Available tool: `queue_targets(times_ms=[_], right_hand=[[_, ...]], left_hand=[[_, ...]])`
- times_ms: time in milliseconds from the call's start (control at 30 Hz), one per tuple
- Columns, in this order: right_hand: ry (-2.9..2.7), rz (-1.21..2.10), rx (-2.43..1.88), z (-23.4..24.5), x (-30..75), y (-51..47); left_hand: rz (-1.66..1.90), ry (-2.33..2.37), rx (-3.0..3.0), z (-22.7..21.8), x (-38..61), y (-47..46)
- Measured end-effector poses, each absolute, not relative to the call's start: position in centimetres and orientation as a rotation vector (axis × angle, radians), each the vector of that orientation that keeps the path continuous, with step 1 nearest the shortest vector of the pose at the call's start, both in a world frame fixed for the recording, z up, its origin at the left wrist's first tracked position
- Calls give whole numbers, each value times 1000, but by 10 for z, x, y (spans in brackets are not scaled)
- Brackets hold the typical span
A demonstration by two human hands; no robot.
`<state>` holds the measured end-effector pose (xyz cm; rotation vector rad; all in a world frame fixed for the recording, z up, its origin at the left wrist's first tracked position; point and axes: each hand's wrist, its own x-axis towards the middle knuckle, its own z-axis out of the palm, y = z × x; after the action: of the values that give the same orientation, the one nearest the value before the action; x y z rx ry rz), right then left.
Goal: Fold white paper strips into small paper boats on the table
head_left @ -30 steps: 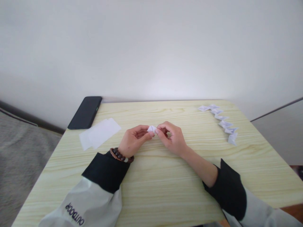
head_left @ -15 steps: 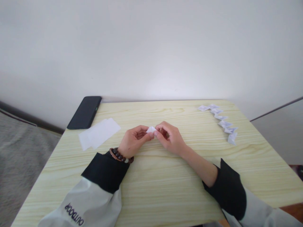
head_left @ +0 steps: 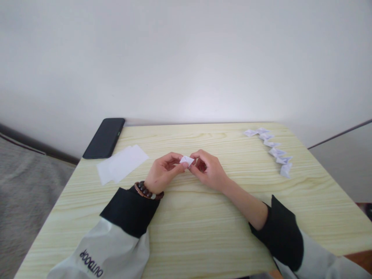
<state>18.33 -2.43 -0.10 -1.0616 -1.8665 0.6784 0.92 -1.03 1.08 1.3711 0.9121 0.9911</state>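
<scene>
Between my two hands, over the middle of the table, is a small folded piece of white paper (head_left: 186, 159) with a crease across it. My left hand (head_left: 164, 170) pinches its left side between thumb and fingers. The fingertips of my right hand (head_left: 209, 168) grip its right edge. Parts of the paper are covered by my fingers. On the right of the table stands a curved row of several small folded paper shapes (head_left: 276, 152), pointed like little boats.
Flat white paper sheets (head_left: 123, 163) lie overlapping left of my hands. A black phone (head_left: 104, 137) rests at the table's far left corner. The wood-grain table (head_left: 200, 228) meets a pale wall (head_left: 186, 62) at the back.
The folded paper shows more of its surface on the right, and its outline is now wider. My right fingertips have shifted slightly along its edge; my left hand has barely moved.
</scene>
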Motion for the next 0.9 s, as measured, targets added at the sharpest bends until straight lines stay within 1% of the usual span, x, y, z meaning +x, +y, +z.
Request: queue_targets(times_ms=[200, 367, 533, 733, 900], right_hand=[[-1865, 712, -1036, 2, 185, -26], [-1842, 622, -1039, 2, 185, -24], [-1842, 582, -1053, 0, 183, -23], [-1703, 736, -1092, -2, 181, -21], [-1702, 818, -1094, -2, 181, -22]], left_hand=[[1027, 972, 1392, 8, 13, -13], [1020, 1068, 1519, 9, 13, -15], [1002, 1154, 1503, 11, 10, -13], [990, 1149, 1514, 12, 10, -12], [995, 1139, 1596, 11, 10, -12]])
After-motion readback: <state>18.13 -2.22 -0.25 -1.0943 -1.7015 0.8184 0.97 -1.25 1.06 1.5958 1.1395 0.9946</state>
